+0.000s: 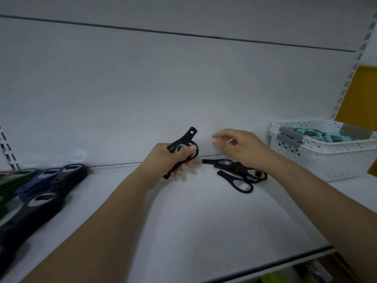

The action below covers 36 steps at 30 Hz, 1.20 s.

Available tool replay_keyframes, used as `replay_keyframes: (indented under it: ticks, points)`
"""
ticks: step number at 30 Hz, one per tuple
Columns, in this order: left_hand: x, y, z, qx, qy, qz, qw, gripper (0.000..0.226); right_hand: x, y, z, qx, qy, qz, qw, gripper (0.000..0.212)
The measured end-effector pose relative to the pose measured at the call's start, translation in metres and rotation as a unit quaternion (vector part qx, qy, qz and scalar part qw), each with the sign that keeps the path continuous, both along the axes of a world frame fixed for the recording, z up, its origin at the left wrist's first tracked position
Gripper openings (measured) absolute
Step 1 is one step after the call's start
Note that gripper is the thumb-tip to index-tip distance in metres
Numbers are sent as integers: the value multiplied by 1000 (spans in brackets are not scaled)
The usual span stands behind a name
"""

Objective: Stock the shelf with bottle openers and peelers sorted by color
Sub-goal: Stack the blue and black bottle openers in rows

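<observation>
Gripping looped black peelers (183, 150), left hand (169, 158) curls shut.

We have a single view, from a wide-angle camera worn on the head, looking forward and slightly down onto a white shelf (204, 211) at close range. Both forearms enter from the bottom edge and reach away from us toward the back panel (163, 88), which fills the upper half of the frame. The lens bends straight lines: the panel seam curves, and the slotted upright (355, 62) at the right leans inward. The shelf's front edge cuts across the lower right corner, with a sliver of lower shelving beneath it. The left margin is blurred.
</observation>
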<state>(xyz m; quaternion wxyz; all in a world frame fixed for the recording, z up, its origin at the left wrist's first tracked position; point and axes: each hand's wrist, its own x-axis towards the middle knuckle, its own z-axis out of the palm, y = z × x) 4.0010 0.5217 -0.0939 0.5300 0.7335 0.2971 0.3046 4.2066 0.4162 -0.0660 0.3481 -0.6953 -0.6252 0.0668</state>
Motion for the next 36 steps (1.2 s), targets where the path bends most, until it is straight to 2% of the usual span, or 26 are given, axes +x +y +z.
replay_keyframes:
  ticks: [2, 5, 7, 9, 12, 13, 15, 17, 19, 21, 23, 26, 27, 29, 31, 32, 34, 36]
  points:
    - [-2, 2, 1, 3, 14, -1, 1000, 39, -18, 24, 11, 11, 77, 54, 996, 26]
    - [-1, 7, -1, 0, 51, -5, 999, 32, -35, 55, 15, 23, 74, 82, 994, 17]
    - [0, 11, -3, -38, 56, -11, 998, 40, -37, 68, 12, 33, 96, 94, 990, 11]
    - [2, 15, -3, -120, 14, -31, 992, 42, -34, 68, 11, 82, 118, 90, 985, 3]
    - [4, 13, -1, -246, -55, -66, 965, 37, -19, 56, 18, 223, 182, 57, 956, 10]
    - [5, 11, 1, -277, -80, -66, 955, 45, -16, 51, 23, 258, 189, 43, 946, 9]
    - [8, 6, 4, -329, -141, -35, 933, 62, -20, 40, 28, 269, 167, 31, 948, 5]
    - [12, 1, 7, -369, -209, -9, 906, 71, -33, 30, 28, 217, 111, 58, 968, 3]
    - [16, -7, 9, -401, -257, -27, 879, 77, -49, 21, 26, 114, 48, 109, 986, 9]
    - [19, -10, 8, -427, -270, -41, 862, 73, -59, 15, 27, 42, 36, 151, 987, 31]
    - [20, -12, 5, -447, -248, -19, 859, 58, -55, 12, 33, 68, 66, 133, 987, 50]
    - [25, -9, -2, -422, -193, 28, 885, 41, -28, 14, 40, 109, 34, 27, 993, 44]
    - [27, -9, -3, -408, -177, 30, 895, 36, -16, 15, 40, 71, -10, -11, 997, 38]
    - [30, -13, -3, -401, -171, 11, 900, 22, 8, 17, 36, -112, -126, -81, 982, 36]
    - [31, -17, -3, -398, -159, -12, 903, 24, 20, 19, 27, -296, -215, -125, 922, 56]
    - [32, -18, -4, -388, -149, -13, 909, 24, 22, 21, 22, -342, -233, -133, 901, 66]
    - [33, -22, -6, -344, -115, -2, 932, 20, 24, 26, 14, -355, -225, -131, 898, 73]
    - [32, -25, -7, -289, -78, -7, 954, 24, 25, 32, 7, -338, -207, -118, 910, 70]
